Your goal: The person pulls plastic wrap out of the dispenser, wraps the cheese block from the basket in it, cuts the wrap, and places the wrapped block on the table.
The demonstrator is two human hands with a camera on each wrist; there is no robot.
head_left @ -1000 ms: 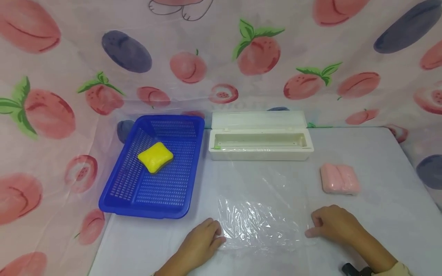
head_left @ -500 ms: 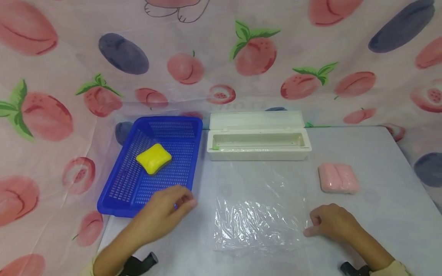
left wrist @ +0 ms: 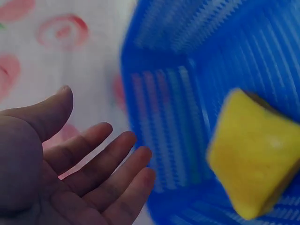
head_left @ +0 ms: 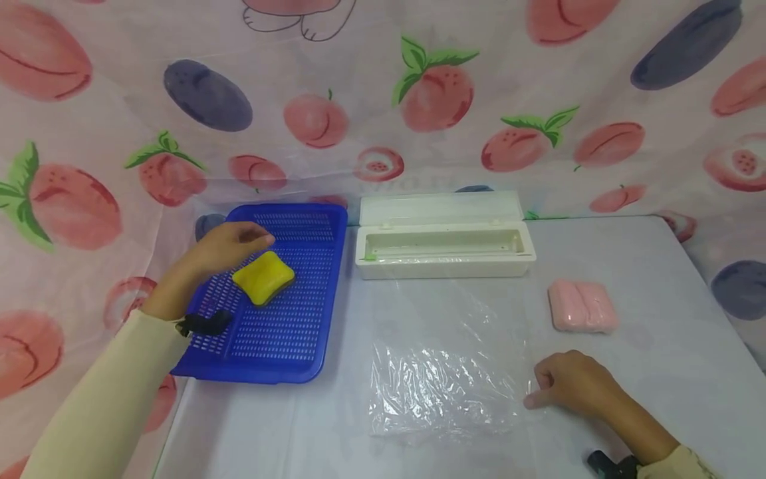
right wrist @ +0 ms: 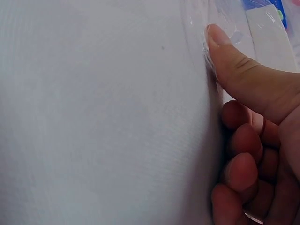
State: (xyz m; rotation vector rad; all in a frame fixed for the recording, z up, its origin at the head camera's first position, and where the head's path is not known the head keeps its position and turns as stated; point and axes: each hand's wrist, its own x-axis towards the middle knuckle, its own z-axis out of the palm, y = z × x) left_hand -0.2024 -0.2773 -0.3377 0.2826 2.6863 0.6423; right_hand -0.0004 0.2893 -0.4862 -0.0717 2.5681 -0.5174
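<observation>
My left hand (head_left: 236, 246) hovers over the blue basket (head_left: 281, 372), above and left of the yellow sponge (head_left: 263, 278). In the left wrist view its fingers are extended and spread, and the sponge (left wrist: 255, 152), dark underneath, lies apart from them. My right hand (head_left: 577, 384) rests on the white table at the right edge of a sheet of clear plastic wrap (head_left: 443, 386). In the right wrist view the thumb (right wrist: 239, 65) lies along the wrap's edge, while the other fingers are loosely curled with a gap to the thumb.
A white plastic-wrap dispenser (head_left: 445, 269) stands at the back with its lid raised; wrap runs from its front, where a small green piece (head_left: 370, 257) shows. A pink, film-covered bundle (head_left: 582, 306) lies to the right. A fruit-print cloth (head_left: 371, 80) hangs behind the table.
My left hand has left the lower left corner of the wrap and moved up and left over the basket. The right hand has stayed by the wrap's right edge.
</observation>
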